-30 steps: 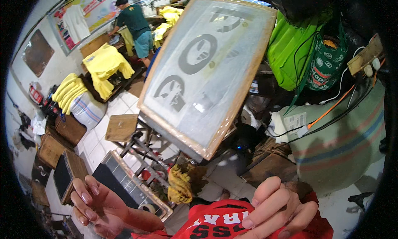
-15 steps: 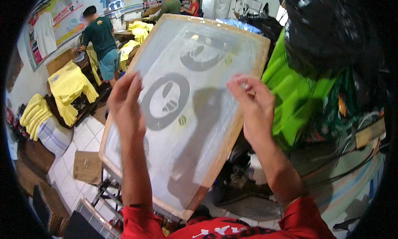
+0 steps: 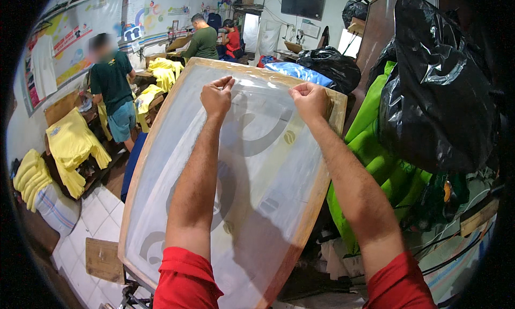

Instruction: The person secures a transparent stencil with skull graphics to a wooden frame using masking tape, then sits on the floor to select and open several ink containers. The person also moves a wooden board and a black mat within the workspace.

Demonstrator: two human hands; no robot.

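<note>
A large wood-framed printing screen [image 3: 161,110] fills the middle, its pale mesh marked with grey rings and small bean-like shapes. Over its far end, my left hand [image 3: 217,97] has thumb and fingers pinched together. My right hand [image 3: 311,101] pinches likewise, close to the far right corner. Between the two hands a faint glossy strip of what looks like clear tape [image 3: 261,88] is stretched; it is hard to see against the mesh. Both forearms reach across the screen, hiding parts of the printed shapes.
Black plastic bags [image 3: 440,94] and bright green cloth [image 3: 370,143] crowd the right side. Yellow shirts [image 3: 75,143] lie at the left near a white sack [image 3: 58,207]. A person in dark green [image 3: 112,84] stands beyond; two others work farther back. A small wooden stool [image 3: 104,259] sits lower left.
Both hands have moved away from me to the screen's far end and come closer together. The view has tilted up, showing more of the back of the room.
</note>
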